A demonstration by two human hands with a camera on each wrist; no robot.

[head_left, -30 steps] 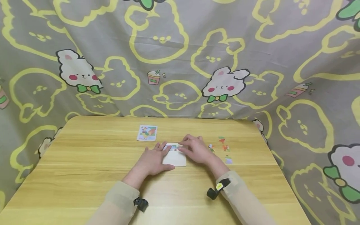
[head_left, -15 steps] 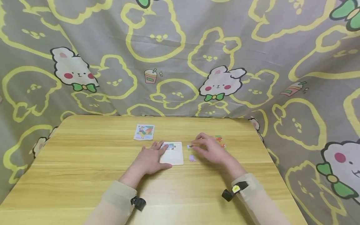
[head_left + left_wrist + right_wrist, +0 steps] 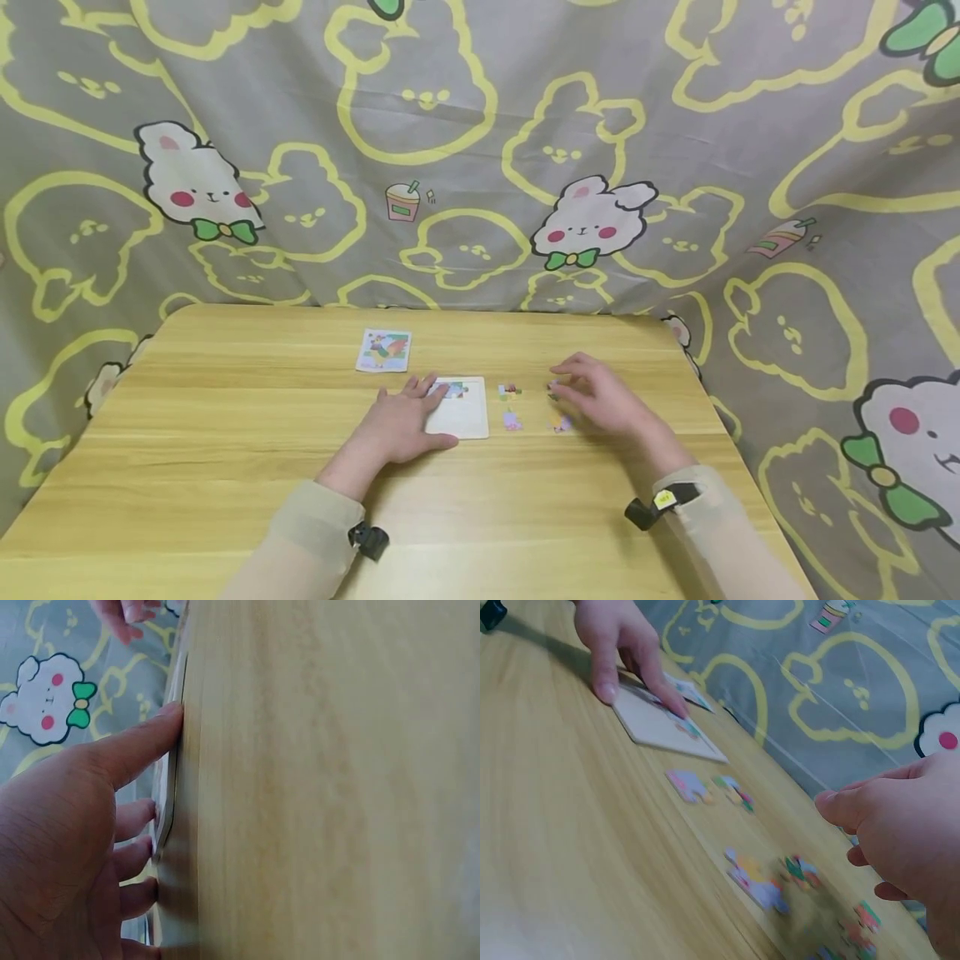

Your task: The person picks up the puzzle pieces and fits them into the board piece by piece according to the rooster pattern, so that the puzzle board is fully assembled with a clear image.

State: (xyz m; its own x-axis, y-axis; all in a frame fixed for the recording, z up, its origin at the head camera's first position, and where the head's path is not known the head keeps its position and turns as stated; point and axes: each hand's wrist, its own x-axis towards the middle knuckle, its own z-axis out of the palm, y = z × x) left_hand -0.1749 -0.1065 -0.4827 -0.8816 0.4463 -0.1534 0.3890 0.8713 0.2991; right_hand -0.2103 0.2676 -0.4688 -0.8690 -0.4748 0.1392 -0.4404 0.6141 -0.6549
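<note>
The left hand (image 3: 399, 425) lies spread over the left side of a white puzzle tray (image 3: 467, 421), its thumb at the near edge and fingertips by the joined pieces (image 3: 456, 389) along the top. In the left wrist view, the thumb of this hand (image 3: 67, 825) touches the tray's side. Above the loose pieces on the right hovers the right hand (image 3: 606, 402), fingers slightly bent and apart, close to a small dark-and-blue piece (image 3: 553, 388). No piece shows in the right hand (image 3: 911, 825) in the right wrist view; a green-and-red piece (image 3: 799, 871) lies below it.
A rooster picture card (image 3: 383, 350) lies behind the tray. Two loose pieces, one lilac (image 3: 512, 421) and one multicoloured (image 3: 510, 391), are right of the tray, with a yellow-and-lilac piece (image 3: 559, 423) farther right. A patterned curtain (image 3: 450, 167) hangs behind the wooden table.
The right hand has moved right, away from the tray and across the loose pieces. A multicoloured piece and a lilac piece now lie uncovered beside the tray. The left hand has stayed on the tray.
</note>
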